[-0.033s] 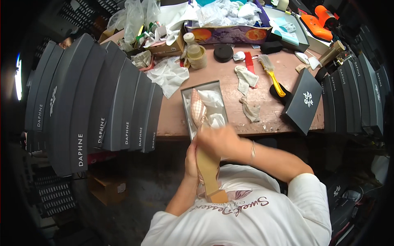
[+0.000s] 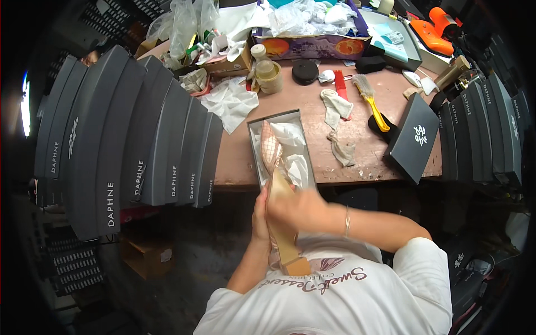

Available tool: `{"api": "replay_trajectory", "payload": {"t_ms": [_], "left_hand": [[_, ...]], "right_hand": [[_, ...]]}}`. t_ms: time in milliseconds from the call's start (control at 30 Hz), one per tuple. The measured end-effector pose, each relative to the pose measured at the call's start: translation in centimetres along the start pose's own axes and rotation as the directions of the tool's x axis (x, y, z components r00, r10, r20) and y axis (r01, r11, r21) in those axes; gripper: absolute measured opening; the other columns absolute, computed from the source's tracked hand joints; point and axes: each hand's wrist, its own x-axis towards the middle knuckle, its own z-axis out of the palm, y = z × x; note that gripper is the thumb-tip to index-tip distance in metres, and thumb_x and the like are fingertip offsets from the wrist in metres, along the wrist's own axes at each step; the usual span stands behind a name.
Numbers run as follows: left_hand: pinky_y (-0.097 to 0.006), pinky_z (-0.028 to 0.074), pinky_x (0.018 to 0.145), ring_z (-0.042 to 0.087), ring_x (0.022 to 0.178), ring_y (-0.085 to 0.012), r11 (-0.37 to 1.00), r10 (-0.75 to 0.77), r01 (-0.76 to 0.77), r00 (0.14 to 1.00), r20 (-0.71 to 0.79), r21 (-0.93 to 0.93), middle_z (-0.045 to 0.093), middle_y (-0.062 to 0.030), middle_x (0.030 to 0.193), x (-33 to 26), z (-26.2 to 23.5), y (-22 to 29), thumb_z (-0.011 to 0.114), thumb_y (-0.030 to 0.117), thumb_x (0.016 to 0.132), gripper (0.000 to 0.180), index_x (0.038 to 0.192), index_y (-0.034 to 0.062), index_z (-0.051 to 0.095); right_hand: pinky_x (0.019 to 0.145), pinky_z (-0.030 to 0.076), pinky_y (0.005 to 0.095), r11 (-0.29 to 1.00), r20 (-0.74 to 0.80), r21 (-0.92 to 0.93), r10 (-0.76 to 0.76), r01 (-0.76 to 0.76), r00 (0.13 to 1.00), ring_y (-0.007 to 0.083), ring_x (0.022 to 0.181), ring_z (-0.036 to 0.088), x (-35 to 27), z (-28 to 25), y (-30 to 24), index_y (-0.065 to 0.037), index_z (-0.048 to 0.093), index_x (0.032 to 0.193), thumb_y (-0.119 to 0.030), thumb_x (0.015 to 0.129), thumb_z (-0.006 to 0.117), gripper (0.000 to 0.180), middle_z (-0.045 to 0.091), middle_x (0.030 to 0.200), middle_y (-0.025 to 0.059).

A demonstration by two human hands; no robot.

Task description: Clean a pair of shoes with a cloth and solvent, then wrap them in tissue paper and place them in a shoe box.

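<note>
My left hand (image 2: pixel 260 219) is closed around the side of a shoe (image 2: pixel 287 247), a pinkish one turned over so that its tan sole and block heel face up. The heel end points toward my body. Over the middle of the sole is my right hand (image 2: pixel 296 209), curled and blurred; whatever it may hold is hidden. Just beyond the hands, an open grey shoebox (image 2: pixel 307 151) lies at the table's edge with white tissue paper (image 2: pixel 290 135) inside. The other shoe (image 2: pixel 269 146), pink with a grid pattern and pointed toe, lies along its left side.
Stacked dark shoeboxes (image 2: pixel 106 151) rise at the left, with more (image 2: pixel 474 123) at the right. A dark box lid (image 2: pixel 414 137) rests at the table's right. Beyond are a yellow-handled brush (image 2: pixel 373 106), cloths (image 2: pixel 336 107), a bottle (image 2: pixel 259 61) and a purple carton (image 2: pixel 312 47).
My right hand has moved slightly down along the sole toward the heel, uncovering more of the front of the sole. My left hand still holds the shoe in the same place.
</note>
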Motion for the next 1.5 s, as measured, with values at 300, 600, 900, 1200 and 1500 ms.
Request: {"api": "replay_trajectory", "payload": {"t_ms": [300,600,900,1200,1500], "left_hand": [[-0.033,0.054,0.077,0.063,0.089,-0.0210,0.998,-0.061,0.059,0.991,0.121,0.018,0.060,-0.0116,0.112,0.0,0.2,0.7,0.031,0.043,0.099,0.048,0.127,0.0090,0.048],[-0.039,0.054,0.076,0.062,0.088,-0.0255,0.999,-0.006,0.010,0.992,0.127,-0.032,0.059,-0.0155,0.111,-0.2,0.7,1.0,0.032,0.046,0.098,0.059,0.146,0.0122,0.026],[-0.038,0.052,0.081,0.061,0.097,-0.0248,0.997,-0.064,0.066,0.997,0.047,-0.050,0.057,-0.0161,0.115,-0.5,2.7,0.7,0.030,0.043,0.099,0.051,0.135,0.0090,0.040],[-0.034,0.054,0.077,0.062,0.097,-0.0231,0.998,0.012,0.000,0.972,0.235,-0.055,0.056,-0.0164,0.118,0.3,1.3,1.6,0.035,0.048,0.097,0.057,0.129,0.0018,0.045],[-0.034,0.055,0.074,0.061,0.094,-0.0265,0.989,0.071,-0.049,0.985,0.158,-0.140,0.056,-0.0165,0.115,-0.4,0.9,2.5,0.034,0.044,0.098,0.056,0.143,0.0108,0.032]], "right_hand": [[0.040,0.047,0.0351,0.993,0.054,0.054,-0.112,0.109,0.992,0.0203,0.054,0.062,-3.7,-0.5,-0.1,-0.011,0.049,0.081,-0.016,0.075,0.060,0.014,0.054,0.064,0.0031],[0.041,0.045,0.0297,0.996,0.017,0.026,-0.084,0.084,0.996,0.0176,0.052,0.060,-5.0,-1.8,0.5,-0.009,0.049,0.083,-0.018,0.071,0.062,0.019,0.052,0.064,0.0026],[0.048,0.048,0.0334,0.998,-0.089,-0.062,0.026,-0.032,0.996,0.0221,0.057,0.061,-0.6,-2.4,2.0,-0.009,0.053,0.087,-0.014,0.072,0.061,0.017,0.055,0.073,0.0067],[0.073,0.050,0.0452,0.818,-0.186,-0.149,0.529,-0.556,0.828,0.0377,0.091,0.060,-3.1,-0.5,18.6,-0.010,0.050,0.123,-0.030,0.082,0.066,0.048,0.057,0.106,0.0192],[0.075,0.048,0.0458,0.723,-0.080,-0.206,0.659,-0.659,0.748,0.0379,0.085,0.058,-10.7,3.6,20.2,-0.007,0.053,0.119,-0.008,0.084,0.057,0.035,0.056,0.104,0.0184]]}}
